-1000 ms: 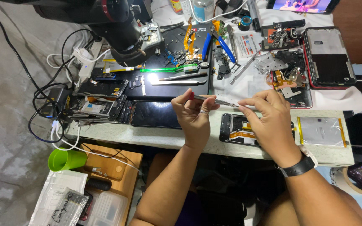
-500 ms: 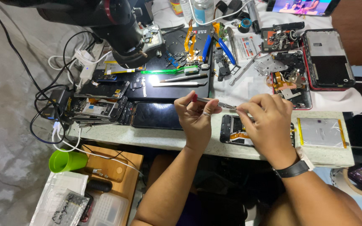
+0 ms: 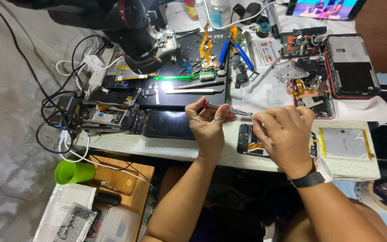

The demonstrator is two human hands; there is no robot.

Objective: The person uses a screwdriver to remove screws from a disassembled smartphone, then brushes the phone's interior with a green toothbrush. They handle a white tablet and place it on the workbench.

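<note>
The left hand (image 3: pixel 209 125) is raised just above the front edge of the bench (image 3: pixel 166 147), near the centre of the view. Its grip is closed on a slim screwdriver (image 3: pixel 227 109) with a red end cap: thumb and forefinger pinch the handle at the cap end, and the shaft runs toward 3 o'clock, nearly level. A ring sits on one finger of this hand.

The right hand (image 3: pixel 285 134) is at 3 o'clock from the left hand, just beside it. Its fingers are curled together around the tip end of the screwdriver; whether they also hold a small part cannot be told. A dark wristband (image 3: pixel 309 179) sits on the right wrist.

Directly under both hands, an opened phone body (image 3: pixel 251 144) lies flat on the bench, with an orange flex cable showing inside. At 3 o'clock from it lies a flat silver battery (image 3: pixel 346 143).

At 12 o'clock from the hands, a black work mat (image 3: pixel 193 96) carries a green toothbrush (image 3: pixel 182 77), metal tweezers (image 3: pixel 191 90) and blue-handled pliers (image 3: pixel 236 51). A microscope head (image 3: pixel 135 31) overhangs the mat at 11 o'clock. At 9 o'clock, a stack of dismantled phones (image 3: pixel 110 114) rests on the bench. At 7 o'clock, below the bench, stands a green cup (image 3: pixel 72 172).
</note>
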